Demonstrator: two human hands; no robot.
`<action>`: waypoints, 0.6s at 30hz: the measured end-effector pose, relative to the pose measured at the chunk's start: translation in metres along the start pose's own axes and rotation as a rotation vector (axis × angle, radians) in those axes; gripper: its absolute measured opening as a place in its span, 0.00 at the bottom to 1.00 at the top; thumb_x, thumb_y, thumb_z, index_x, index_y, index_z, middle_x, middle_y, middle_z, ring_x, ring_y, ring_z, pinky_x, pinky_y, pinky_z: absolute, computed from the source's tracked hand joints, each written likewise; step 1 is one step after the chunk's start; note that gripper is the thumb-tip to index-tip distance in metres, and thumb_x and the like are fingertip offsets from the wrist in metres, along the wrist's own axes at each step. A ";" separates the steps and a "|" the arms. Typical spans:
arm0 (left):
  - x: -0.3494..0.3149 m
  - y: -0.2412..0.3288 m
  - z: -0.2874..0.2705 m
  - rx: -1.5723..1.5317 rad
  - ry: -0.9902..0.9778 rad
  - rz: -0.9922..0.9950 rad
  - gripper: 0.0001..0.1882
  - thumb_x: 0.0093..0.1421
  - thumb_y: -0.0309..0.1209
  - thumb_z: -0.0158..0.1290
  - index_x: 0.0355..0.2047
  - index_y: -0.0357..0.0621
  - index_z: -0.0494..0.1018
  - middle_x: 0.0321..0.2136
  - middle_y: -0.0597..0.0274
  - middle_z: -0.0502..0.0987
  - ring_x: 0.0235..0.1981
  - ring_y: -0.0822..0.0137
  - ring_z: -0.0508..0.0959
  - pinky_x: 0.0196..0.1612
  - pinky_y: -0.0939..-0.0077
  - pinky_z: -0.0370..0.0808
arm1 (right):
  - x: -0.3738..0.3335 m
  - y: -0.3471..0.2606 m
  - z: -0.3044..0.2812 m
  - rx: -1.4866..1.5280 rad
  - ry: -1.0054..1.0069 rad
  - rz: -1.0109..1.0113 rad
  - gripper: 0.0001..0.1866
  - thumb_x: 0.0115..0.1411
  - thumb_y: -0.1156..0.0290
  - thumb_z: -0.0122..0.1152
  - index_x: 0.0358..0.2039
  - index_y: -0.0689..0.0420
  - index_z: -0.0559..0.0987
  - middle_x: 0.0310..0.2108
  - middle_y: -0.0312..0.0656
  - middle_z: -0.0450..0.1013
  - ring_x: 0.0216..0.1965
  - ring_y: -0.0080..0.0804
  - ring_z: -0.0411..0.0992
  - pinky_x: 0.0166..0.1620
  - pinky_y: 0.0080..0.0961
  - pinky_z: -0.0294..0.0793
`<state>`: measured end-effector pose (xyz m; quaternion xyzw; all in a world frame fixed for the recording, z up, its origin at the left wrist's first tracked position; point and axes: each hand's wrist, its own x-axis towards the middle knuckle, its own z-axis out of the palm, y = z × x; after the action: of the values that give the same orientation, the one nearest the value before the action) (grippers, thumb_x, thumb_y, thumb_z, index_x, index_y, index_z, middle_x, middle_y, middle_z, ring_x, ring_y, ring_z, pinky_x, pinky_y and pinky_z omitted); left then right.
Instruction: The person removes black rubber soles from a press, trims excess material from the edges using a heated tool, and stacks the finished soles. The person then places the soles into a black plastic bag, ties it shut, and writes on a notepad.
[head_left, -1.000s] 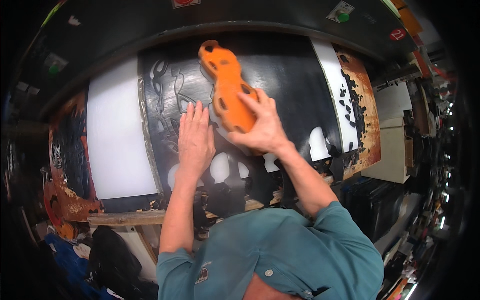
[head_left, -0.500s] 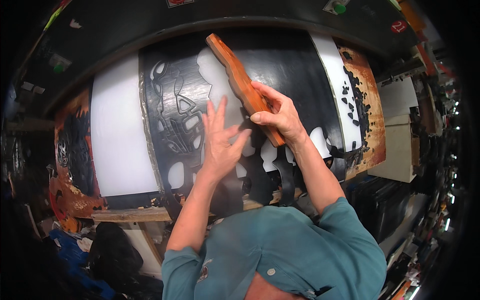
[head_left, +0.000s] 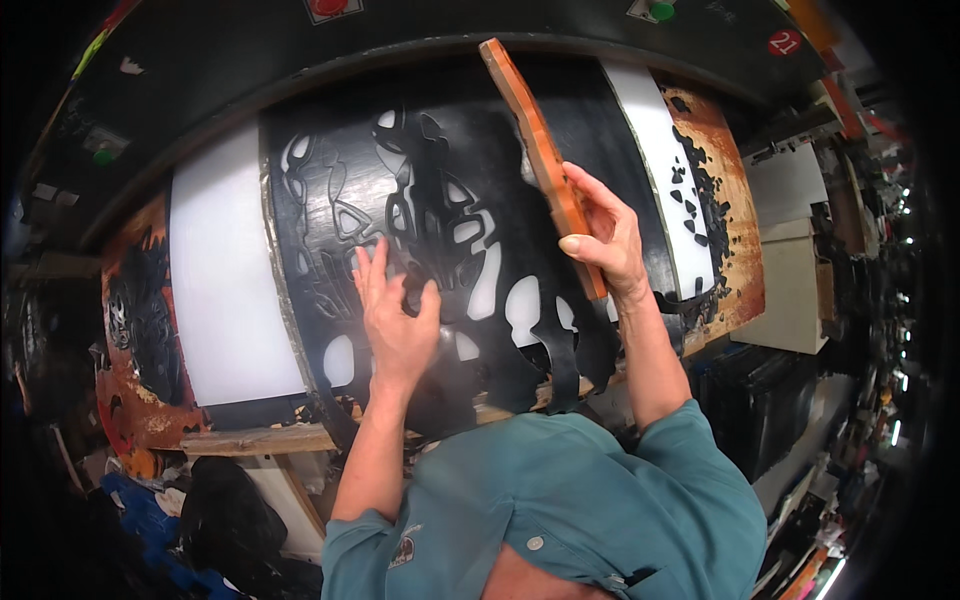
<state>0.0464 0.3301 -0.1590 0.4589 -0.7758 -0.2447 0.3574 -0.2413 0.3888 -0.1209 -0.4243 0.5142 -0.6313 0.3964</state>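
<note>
Main risk: R hand (head_left: 612, 245) has the long orange form (head_left: 540, 150) one-handed nr its lower end, so the far end could swing or slip if the hold loosens. Its far tip shows close to the dark overhead beam (head_left: 410, 65); might knock it if raised carelessly. Also, black strips (head_left: 560, 365) hang over the worktop's (head_left: 260, 440) front edge, nr L forearm; snagging one could pull the black sheet (head_left: 490, 190) askew.

Pose: R thumb on near side, other fingers behind, pinching the form, tipped up on its narrow side over the sheet's R part, toward worktop's R edge; can't tell if low end touches. L hand (head_left: 398, 320) over sheet's L-centre, fingers spread, loosely curved, nothing visibly held; blurred, can't tell if tips touch sheet.
</note>
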 end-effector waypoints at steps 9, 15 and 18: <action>0.004 -0.003 0.008 -0.001 0.082 0.003 0.09 0.68 0.23 0.53 0.29 0.33 0.76 0.63 0.39 0.71 0.72 0.32 0.59 0.73 0.37 0.52 | 0.001 0.037 0.006 -1.090 0.039 -0.320 0.46 0.33 0.56 0.76 0.58 0.57 0.79 0.63 0.64 0.59 0.59 0.63 0.62 0.61 0.53 0.69; 0.004 -0.001 0.009 -0.048 0.083 0.003 0.07 0.66 0.25 0.57 0.32 0.35 0.75 0.64 0.39 0.71 0.72 0.31 0.59 0.73 0.38 0.50 | 0.001 0.037 0.001 -1.116 -0.013 -0.296 0.49 0.34 0.55 0.77 0.61 0.56 0.77 0.64 0.65 0.58 0.61 0.64 0.61 0.62 0.52 0.68; -0.008 0.008 -0.003 0.118 0.090 0.093 0.05 0.65 0.24 0.59 0.39 0.34 0.76 0.61 0.41 0.73 0.69 0.36 0.66 0.72 0.43 0.58 | -0.006 0.037 0.001 -1.145 -0.003 -0.328 0.51 0.36 0.53 0.79 0.63 0.58 0.75 0.67 0.68 0.56 0.65 0.67 0.59 0.65 0.52 0.66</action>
<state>0.0468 0.3410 -0.1544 0.4531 -0.7925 -0.1609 0.3751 -0.2363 0.3889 -0.1578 -0.6453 0.7000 -0.3059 0.0025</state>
